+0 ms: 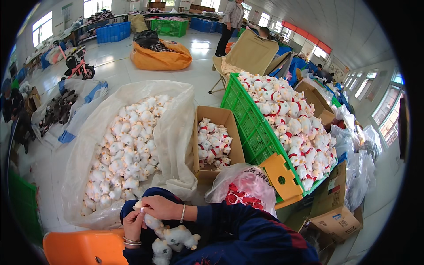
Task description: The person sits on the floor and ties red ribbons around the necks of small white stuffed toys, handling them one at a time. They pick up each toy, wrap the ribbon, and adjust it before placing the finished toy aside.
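Observation:
A small white plush toy (152,222) with a peach-coloured head is between my two hands, over my lap. My left hand (132,226) is closed, its fingertips pinching at the toy's neck. From the other side my right hand (160,207) grips the same toy just below its head. A small pale piece shows between the fingertips, too small to name. More white plush toys (180,237) lie on my lap beside the held one. To the right of my hands, a clear plastic bag (263,183) contains red ribbon-like pieces (240,195).
Ahead lies a big translucent sack (173,145) of white plush toys. Next to it stand a cardboard box (197,152) and a green crate (247,132), both holding toys with red bands. An orange chair (81,248) is at lower left. A person (230,24) stands farther back.

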### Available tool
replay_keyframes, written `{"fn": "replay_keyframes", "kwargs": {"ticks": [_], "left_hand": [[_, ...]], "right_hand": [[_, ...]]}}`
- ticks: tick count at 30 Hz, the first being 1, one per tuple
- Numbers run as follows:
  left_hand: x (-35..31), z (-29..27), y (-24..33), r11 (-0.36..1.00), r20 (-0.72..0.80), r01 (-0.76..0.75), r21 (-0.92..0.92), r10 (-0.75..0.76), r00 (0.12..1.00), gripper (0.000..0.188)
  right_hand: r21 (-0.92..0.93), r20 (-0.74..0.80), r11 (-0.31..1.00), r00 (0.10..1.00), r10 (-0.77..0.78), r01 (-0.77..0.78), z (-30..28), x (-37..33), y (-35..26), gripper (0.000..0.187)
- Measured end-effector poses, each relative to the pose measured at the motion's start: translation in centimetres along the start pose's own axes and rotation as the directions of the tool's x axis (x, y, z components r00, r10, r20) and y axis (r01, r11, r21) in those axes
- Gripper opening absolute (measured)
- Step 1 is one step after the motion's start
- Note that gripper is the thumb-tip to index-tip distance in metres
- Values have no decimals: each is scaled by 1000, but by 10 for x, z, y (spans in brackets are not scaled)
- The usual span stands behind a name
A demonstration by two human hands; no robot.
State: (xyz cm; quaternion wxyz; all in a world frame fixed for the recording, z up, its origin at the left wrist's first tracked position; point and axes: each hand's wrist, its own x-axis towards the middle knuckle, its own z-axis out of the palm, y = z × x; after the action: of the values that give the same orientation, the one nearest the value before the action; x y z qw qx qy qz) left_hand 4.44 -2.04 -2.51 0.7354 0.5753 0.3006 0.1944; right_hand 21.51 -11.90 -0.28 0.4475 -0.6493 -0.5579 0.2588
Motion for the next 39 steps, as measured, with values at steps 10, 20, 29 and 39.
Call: {"fn": "replay_keyframes", "kwargs": {"ticks": [10, 20, 29, 39], "left_hand": [[0, 7, -5, 999, -25, -24, -28, 23, 999, 9], [-1, 7, -6, 999, -2, -40, -11, 40, 999, 13], [-1, 13, -8, 998, -62, -52, -28, 50, 997, 11], [0, 16, -14, 998, -89, -67, 13, 68, 994, 15]], "right_hand": [[-32, 192, 999, 981, 38, -32, -18, 13, -3, 22], [-159, 311, 985, 944, 112, -65, -23, 27, -1, 30], [-153, 353, 987, 930, 102, -50, -30, 29, -4, 26], [-109, 314, 994, 949, 15, 20, -30, 31, -2, 28]]}}
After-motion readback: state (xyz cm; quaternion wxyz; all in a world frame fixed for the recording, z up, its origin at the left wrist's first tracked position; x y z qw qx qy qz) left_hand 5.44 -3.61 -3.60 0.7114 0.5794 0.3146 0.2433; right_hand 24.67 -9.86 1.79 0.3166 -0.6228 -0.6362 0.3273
